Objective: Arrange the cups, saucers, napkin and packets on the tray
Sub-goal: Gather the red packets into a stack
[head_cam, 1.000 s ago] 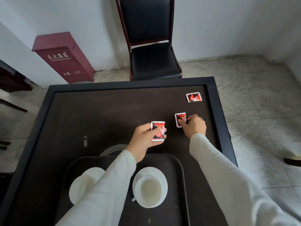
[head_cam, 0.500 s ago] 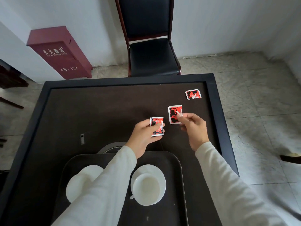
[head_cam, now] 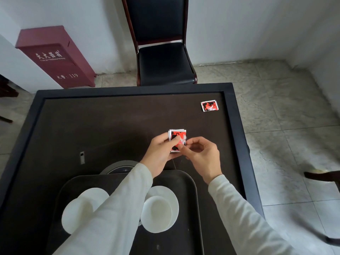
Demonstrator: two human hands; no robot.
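My left hand (head_cam: 159, 151) holds a small stack of red, black and white packets (head_cam: 179, 138) just above the dark table. My right hand (head_cam: 201, 155) pinches the stack's lower right corner with its fingertips. One more packet (head_cam: 209, 105) lies alone near the table's far right corner. A dark tray (head_cam: 185, 183) sits at the near edge. On it stand a white cup on a saucer (head_cam: 159, 210) at the right and another white cup and saucer (head_cam: 82, 210) at the left, partly hidden by my left sleeve. No napkin is visible.
A round grey disc (head_cam: 117, 167) sits in the table (head_cam: 92, 126) just beyond the tray. A small tag (head_cam: 82, 157) lies left of it. A black chair (head_cam: 163, 57) stands past the far edge, and a red box (head_cam: 55, 57) leans on the wall.
My right hand lifted the second packet off the table and brought it left onto the packet in my left hand. The two hands now meet on one stack.
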